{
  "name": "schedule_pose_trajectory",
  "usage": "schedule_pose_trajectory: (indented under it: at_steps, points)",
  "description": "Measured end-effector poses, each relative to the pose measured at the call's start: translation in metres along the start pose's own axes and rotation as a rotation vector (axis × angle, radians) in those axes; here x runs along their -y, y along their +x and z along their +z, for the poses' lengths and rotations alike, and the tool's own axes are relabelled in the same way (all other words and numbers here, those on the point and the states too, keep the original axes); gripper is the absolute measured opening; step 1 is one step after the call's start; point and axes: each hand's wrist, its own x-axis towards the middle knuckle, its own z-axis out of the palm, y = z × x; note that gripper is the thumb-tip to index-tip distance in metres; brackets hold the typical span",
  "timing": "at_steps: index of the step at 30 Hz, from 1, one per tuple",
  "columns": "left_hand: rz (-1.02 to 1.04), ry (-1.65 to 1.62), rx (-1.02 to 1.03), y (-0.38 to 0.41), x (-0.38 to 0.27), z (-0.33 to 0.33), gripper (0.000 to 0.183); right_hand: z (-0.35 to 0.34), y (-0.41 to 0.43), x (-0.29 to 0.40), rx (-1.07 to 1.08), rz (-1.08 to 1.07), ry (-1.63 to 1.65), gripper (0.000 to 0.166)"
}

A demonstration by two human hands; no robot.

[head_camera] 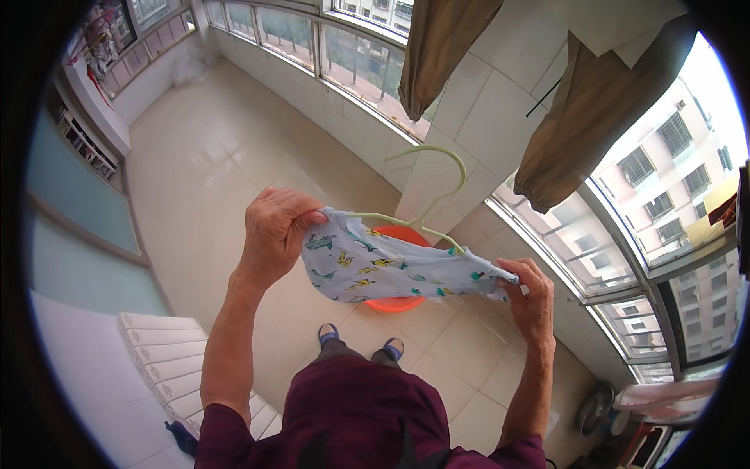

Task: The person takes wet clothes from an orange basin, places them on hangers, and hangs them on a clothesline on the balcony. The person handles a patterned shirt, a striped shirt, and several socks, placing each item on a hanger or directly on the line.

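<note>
A light green wire clothes hanger (434, 204) sits inside a small pale garment (363, 264) printed with yellow and green animal figures. The hanger's hook rises free above the cloth. My left hand (275, 240) pinches the garment's left upper corner, over the end of the hanger arm. At the lower right, my right hand (530, 302) grips the other corner, also along the hanger arm. The cloth sags a little between both hands. Behind and below it, an orange-red basin (395, 304) stands on the floor, partly hidden by the garment; its contents cannot be made out.
Brown trousers (574, 129) hang from above at upper right, near the windows (562, 240). A white ribbed radiator (170, 352) runs along the left wall, close to frosted door panels (88, 170). Tiles cover the floor (193, 193). A metal pan (595, 407) is at lower right.
</note>
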Motion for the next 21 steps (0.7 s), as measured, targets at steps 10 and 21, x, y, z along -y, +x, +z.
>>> schedule_pose_trajectory:
  at_steps: [10,21]
  points:
    - [-0.001,-0.067,-0.032,0.026,-0.006,-0.029,0.015,-0.013,0.031,0.031,-0.064,-0.145,0.090,0.031]
    - [-0.043,-0.164,-0.208,0.053,0.012,-0.045,0.027,-0.027,0.047,0.039,-0.253,-0.094,-0.001,0.023]
